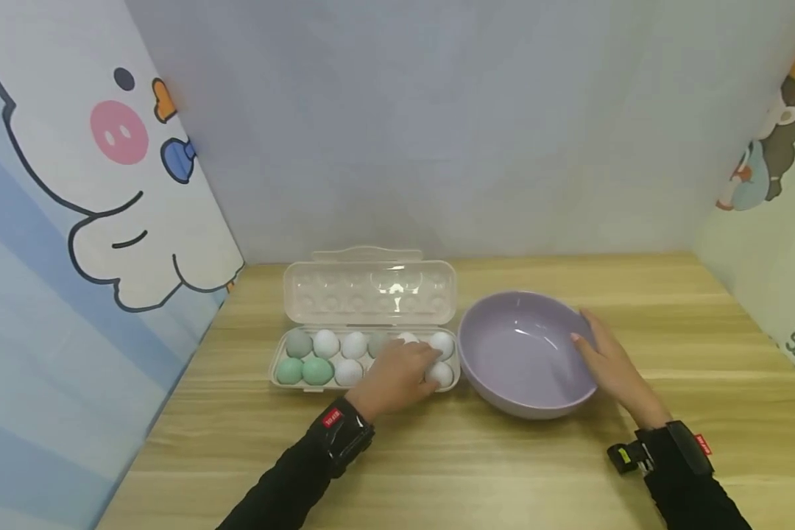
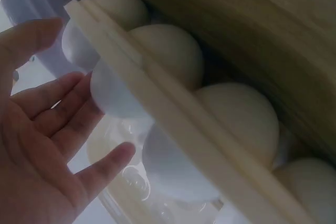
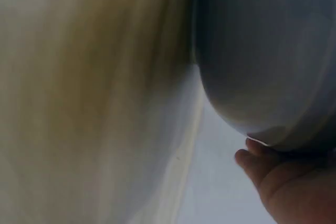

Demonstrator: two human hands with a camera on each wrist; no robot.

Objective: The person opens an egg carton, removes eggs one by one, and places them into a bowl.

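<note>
A clear plastic egg carton (image 1: 277,366) stands at the middle left, its lid (image 1: 371,293) tilted back. White eggs (image 1: 349,372), green eggs (image 1: 317,372) and grey-green eggs (image 1: 299,343) sit in two rows. My left hand (image 1: 400,374) reaches over the right half of the carton and hides some eggs. In the left wrist view its thumb and fingers are spread apart, with fingertips close to a white egg (image 2: 118,90); contact is hard to tell. My right hand (image 1: 616,362) grips the right rim of a purple bowl (image 1: 520,353), thumb over the inner side.
The bowl stands right beside the carton's right end on a wood-grain table (image 1: 477,471). A pale curtain (image 1: 470,132) hangs behind, and a cartoon-printed cloth (image 1: 73,243) borders the left side.
</note>
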